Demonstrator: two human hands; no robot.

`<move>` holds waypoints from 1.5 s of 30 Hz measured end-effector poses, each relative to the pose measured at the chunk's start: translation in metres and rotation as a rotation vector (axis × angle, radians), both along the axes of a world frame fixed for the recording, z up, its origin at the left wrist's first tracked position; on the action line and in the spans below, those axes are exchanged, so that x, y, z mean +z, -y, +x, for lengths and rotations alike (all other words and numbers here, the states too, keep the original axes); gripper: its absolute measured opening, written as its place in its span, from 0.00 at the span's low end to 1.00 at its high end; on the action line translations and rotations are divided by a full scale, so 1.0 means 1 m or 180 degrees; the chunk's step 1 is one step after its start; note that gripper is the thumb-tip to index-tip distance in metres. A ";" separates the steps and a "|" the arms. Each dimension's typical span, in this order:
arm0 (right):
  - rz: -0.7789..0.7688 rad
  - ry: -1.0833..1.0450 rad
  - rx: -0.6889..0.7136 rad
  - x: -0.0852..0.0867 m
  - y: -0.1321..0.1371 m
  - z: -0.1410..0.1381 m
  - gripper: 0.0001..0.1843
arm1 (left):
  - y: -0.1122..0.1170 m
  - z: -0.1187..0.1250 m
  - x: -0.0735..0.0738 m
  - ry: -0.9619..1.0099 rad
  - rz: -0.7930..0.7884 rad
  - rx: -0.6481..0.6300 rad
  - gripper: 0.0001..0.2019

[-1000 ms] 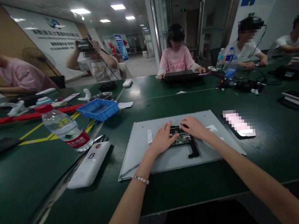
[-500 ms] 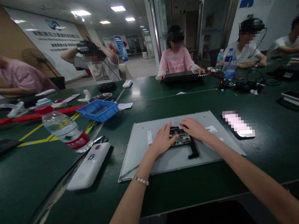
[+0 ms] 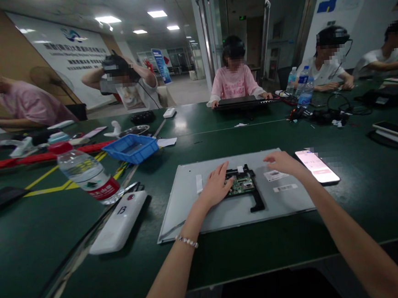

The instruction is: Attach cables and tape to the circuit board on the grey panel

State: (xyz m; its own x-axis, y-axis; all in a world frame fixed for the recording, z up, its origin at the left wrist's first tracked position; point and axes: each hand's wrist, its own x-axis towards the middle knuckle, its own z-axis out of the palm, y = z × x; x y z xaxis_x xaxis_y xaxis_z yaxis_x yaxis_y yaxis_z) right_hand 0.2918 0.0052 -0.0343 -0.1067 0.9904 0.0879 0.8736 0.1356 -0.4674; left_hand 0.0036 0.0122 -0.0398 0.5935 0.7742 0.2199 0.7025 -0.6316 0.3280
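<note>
— Left hand (image 3: 217, 184) first: we have it past the water bottle (image 3: 85, 174) and the white power bank (image 3: 117, 222). It lies flat on the grey back panel (image 3: 190, 209), fingers spread, with the tips touching the left edge of the green circuit board (image 3: 242, 184). It grips nothing; it only rests there.

— And where does the board sit?

— Near the middle of the panel, inside a black bracket (image 3: 257, 202). The bracket frames its far and right sides and sends one leg toward us.

— How far along do we judge things?

— The board looks seated in the bracket and level with the panel, so we think the placing is done. We cannot tell whether screws or cables hold it, as they are too small to make out. The board lies bare and uncovered.

— Which way does it point?

— Its long axis runs left to right, in line with the panel's long edges, and a long side faces us. We cannot tell which end carries the connectors.

— And further right?

— White labels (image 3: 275, 175) are stuck on the panel. Then comes our right hand (image 3: 282, 161), just above the panel's right part and apart from the board. Its fingers are loose and extended, holding nothing. Just beyond it, a lit phone (image 3: 316, 166) lies on the green table (image 3: 361, 200).
</note>
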 end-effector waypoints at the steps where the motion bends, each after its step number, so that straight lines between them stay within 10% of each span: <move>1: -0.0154 0.0010 -0.0055 0.000 0.001 0.007 0.15 | 0.000 0.000 0.001 -0.0019 0.0030 -0.0003 0.26; 11: -0.0864 0.0096 0.0056 0.005 0.009 0.010 0.15 | 0.006 0.005 0.007 -0.0121 0.0341 0.0010 0.25; 27: -0.0607 -0.0226 0.0082 -0.017 0.014 -0.001 0.15 | 0.020 0.012 0.019 -0.0322 0.0576 -0.0411 0.24; 45: -0.0617 -0.2019 0.0368 -0.026 0.023 -0.018 0.11 | 0.035 0.026 0.025 -0.0367 0.0622 -0.0848 0.15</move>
State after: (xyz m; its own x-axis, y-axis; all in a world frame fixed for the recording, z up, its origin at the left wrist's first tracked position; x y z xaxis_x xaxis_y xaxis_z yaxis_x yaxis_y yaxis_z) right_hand 0.2740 -0.0173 -0.0605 -0.1992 0.9799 -0.0099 0.4069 0.0735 -0.9105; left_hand 0.0291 -0.0229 -0.0146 0.7985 0.5387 0.2686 0.5299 -0.8408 0.1109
